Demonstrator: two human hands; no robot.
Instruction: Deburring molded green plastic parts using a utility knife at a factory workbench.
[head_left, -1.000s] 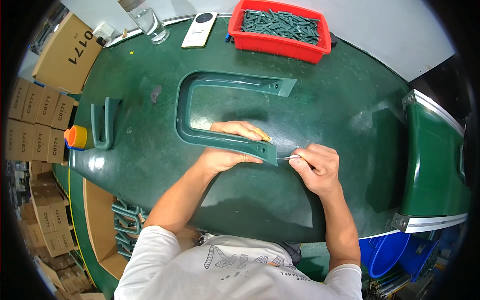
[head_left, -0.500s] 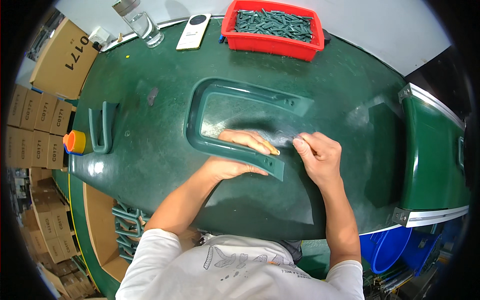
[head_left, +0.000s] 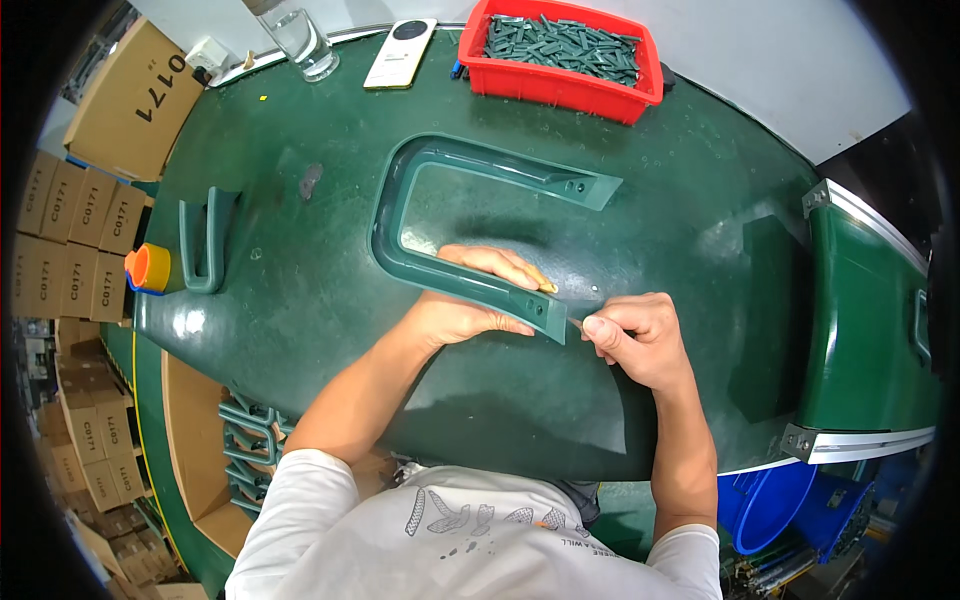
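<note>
A green U-shaped plastic part (head_left: 388, 205) is held over the table, its two arms pointing right. My left hand (head_left: 455, 312) grips the nearer arm, fingers on its inner side and thumb on its outer side; a yellowish covering (head_left: 540, 280) is on one fingertip. Two small dark holes show near the end of each arm. Close to the right tip of the nearer arm, my right hand (head_left: 648, 338) is closed in a pinch. A thin, small tip pokes out of that pinch toward the part; what it belongs to is hidden by the fingers.
A red bin (head_left: 565, 90) of small green pieces stands at the back, beside a phone (head_left: 400, 60) and a glass bottle (head_left: 300, 45). Another green part (head_left: 203, 245) and an orange tape roll (head_left: 150, 268) lie left. A carton (head_left: 195, 440) with similar parts sits lower left.
My right hand has come down and slightly left, closer to the tip of the nearer arm. The U-shaped part has shifted and tilted a little in my left hand.
</note>
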